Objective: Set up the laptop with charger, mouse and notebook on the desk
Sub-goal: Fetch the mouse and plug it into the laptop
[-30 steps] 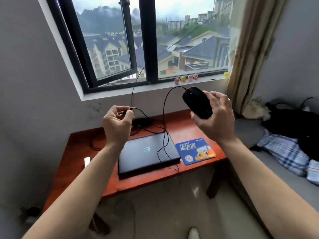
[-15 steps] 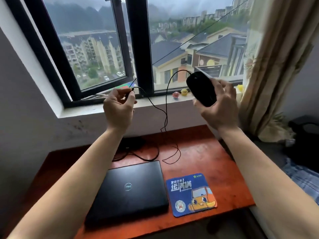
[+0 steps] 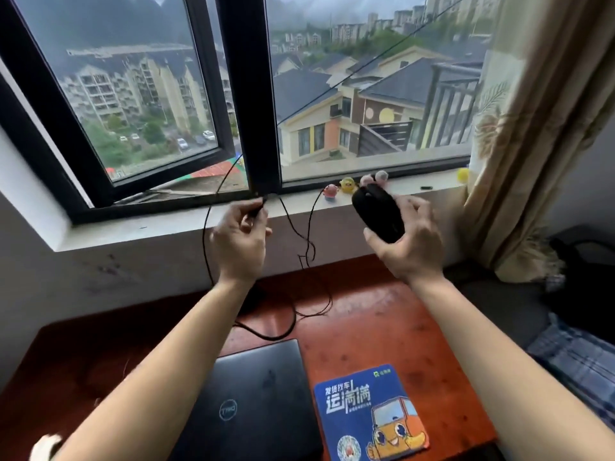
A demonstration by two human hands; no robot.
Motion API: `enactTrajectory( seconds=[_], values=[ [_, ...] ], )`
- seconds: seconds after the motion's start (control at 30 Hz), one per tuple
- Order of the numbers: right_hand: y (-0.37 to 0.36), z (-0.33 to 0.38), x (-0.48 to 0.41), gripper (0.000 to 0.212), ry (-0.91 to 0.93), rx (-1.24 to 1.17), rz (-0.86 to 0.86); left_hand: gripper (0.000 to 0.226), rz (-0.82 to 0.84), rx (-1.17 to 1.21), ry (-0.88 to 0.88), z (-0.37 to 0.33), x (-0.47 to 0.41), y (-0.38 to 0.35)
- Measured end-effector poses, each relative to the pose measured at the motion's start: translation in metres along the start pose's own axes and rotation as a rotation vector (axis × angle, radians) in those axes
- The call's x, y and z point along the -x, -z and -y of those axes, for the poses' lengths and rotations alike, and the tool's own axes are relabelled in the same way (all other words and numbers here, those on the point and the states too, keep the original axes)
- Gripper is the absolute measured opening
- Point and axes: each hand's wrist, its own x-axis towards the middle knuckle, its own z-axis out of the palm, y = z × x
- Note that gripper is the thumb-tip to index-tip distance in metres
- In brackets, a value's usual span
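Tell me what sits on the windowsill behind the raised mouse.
Small toy figures line the windowsill behind the mouse, held in the right hand. The pink ones are partly covered by it; how many stand there can't be told.

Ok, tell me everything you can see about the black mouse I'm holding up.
The mouse is a plain, matte black, oval wired one, held in the air above the desk by the right hand, which cups its lower end and side. It tilts, upper end toward the windowsill. A thin black cable loops from it to the left hand, which pinches it.
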Motion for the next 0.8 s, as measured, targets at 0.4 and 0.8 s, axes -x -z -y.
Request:
enactTrajectory(
  seconds=[0.4,0.8],
  values=[
    [-0.080,-0.087,0.200,0.073,-0.446,0.323,0.855,0.015,0.539,-0.635,0.753,0.151,0.203,0.080],
    [-0.088,-0.095,0.285,0.071,-0.641,0.425,1.052,0.010,0.692,-0.772,0.950,0.170,0.252,0.113]
  ],
)
